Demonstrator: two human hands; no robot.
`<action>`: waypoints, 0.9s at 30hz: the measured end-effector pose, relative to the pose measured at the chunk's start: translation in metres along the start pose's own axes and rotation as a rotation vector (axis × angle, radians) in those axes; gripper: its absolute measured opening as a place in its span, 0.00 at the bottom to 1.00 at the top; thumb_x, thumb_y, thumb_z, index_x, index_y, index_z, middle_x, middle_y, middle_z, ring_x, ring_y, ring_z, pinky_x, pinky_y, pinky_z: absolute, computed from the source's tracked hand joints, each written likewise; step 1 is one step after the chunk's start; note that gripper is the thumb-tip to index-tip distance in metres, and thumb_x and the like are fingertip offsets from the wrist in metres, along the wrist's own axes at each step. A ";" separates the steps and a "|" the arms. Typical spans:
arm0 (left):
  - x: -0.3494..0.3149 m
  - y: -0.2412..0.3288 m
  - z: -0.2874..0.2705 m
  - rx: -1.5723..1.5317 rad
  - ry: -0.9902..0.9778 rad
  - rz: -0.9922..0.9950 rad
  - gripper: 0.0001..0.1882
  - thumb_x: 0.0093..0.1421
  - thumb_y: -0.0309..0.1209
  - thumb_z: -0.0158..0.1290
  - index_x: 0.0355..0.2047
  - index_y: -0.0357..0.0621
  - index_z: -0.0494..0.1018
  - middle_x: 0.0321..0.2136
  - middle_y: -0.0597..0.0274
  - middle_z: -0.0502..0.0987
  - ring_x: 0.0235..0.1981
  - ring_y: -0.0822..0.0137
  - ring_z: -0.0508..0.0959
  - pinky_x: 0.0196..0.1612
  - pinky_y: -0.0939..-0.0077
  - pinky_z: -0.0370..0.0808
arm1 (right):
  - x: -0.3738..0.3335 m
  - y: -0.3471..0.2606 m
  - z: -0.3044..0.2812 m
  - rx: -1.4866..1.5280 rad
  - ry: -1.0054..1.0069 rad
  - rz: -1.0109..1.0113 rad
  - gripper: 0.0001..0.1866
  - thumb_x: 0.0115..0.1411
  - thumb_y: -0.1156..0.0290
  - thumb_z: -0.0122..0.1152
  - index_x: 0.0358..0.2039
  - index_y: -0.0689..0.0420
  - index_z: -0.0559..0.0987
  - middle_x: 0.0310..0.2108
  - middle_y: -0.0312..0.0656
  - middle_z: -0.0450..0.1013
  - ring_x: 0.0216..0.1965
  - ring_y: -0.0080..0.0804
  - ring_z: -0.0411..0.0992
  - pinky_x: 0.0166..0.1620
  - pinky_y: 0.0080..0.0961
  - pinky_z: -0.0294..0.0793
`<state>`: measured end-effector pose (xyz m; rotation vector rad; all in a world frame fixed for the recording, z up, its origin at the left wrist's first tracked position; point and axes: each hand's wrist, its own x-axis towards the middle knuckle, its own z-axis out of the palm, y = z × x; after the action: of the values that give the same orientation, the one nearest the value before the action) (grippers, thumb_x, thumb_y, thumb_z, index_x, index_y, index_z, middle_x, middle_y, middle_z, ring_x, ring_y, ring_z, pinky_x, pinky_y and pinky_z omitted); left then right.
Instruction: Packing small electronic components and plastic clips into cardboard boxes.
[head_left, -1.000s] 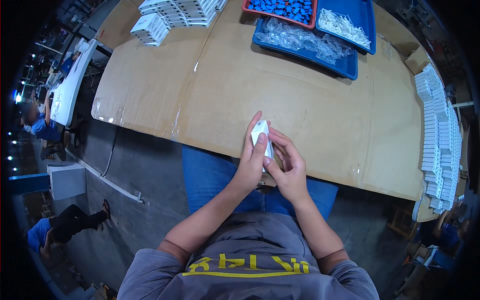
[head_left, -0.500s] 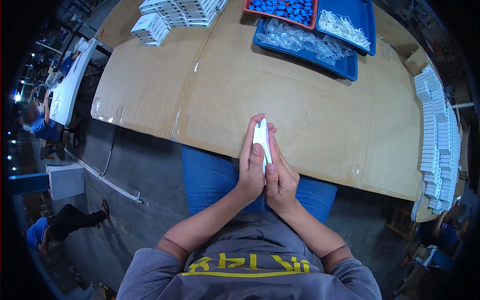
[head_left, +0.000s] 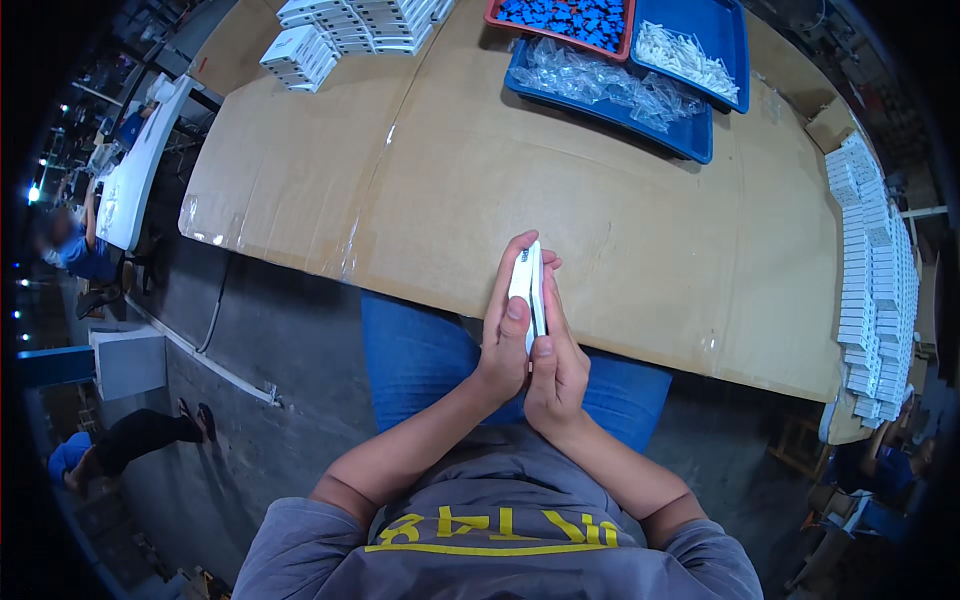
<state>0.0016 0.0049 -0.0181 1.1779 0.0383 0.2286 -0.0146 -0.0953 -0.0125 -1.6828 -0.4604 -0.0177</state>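
Between my two palms, over the near edge of the table, stands a small flat white box [head_left: 526, 278] with dark print near its far end. A narrow dark gap runs along the top of it. My left hand [head_left: 499, 345] presses its left side, the thumb lying along the top edge. On the other side my right hand [head_left: 561, 372] lies against the box, fingers stretched forward and thumb at the near end. Much of the box's two broad sides is hidden by my palms.
Cardboard covers the table [head_left: 450, 190]. At its far side sit a red tray [head_left: 629, 40] of blue pieces, a blue tray [head_left: 690, 146] of clear plastic pieces and another blue tray [head_left: 741, 60] of white sticks. White boxes [head_left: 350, 28] are stacked far left, more boxes [head_left: 878, 270] at right.
The box has turned more edge-on between my palms, and its gap shows differently. My right hand has shifted slightly nearer to me and left.
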 end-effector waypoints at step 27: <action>-0.001 -0.006 -0.017 0.423 -0.039 0.188 0.55 0.63 0.63 0.51 0.73 0.30 0.46 0.61 0.43 0.63 0.66 0.51 0.64 0.69 0.56 0.60 | 0.024 -0.013 -0.017 0.563 -0.014 0.477 0.33 0.71 0.70 0.60 0.72 0.64 0.61 0.63 0.49 0.69 0.62 0.33 0.72 0.63 0.29 0.71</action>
<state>-0.0007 0.0180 -0.0298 1.6098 -0.0614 0.3759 0.0073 -0.1034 0.0091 -1.1982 -0.0484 0.4354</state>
